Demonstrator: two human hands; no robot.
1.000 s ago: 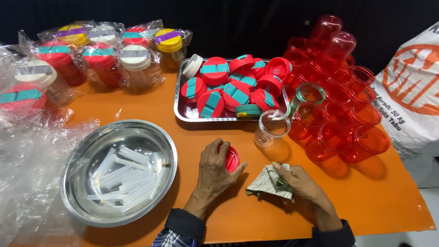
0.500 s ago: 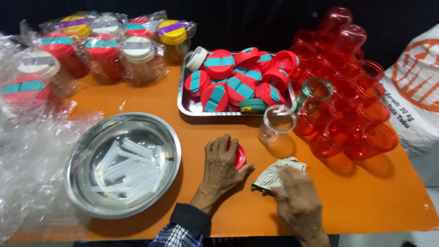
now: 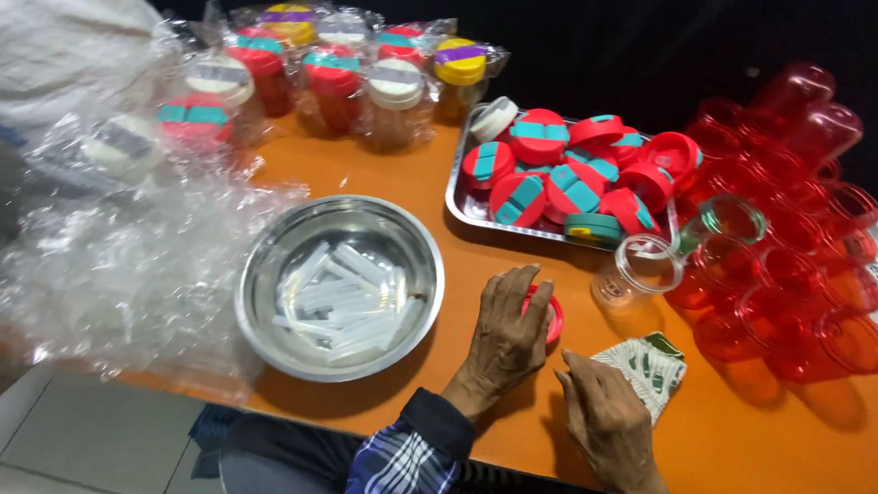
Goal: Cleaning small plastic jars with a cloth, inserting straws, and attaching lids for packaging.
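Note:
My left hand rests palm-down on a red lid lying on the orange table; only the lid's right rim shows. My right hand lies near the table's front edge, its fingers on a folded white-and-green patterned cloth. Just beyond the hands a clear jar lies on its side. A steel bowl with several clear plastic sachets sits to the left of my left hand.
A steel tray of red lids with teal inserts stands behind the hands. A pile of red translucent jars fills the right side. Bagged lidded jars line the back. Crumpled clear plastic covers the left.
The view has shifted left and downward. My left hand stays on the red lid. My right hand has slid off the top of the folded cloth toward the table's front edge.

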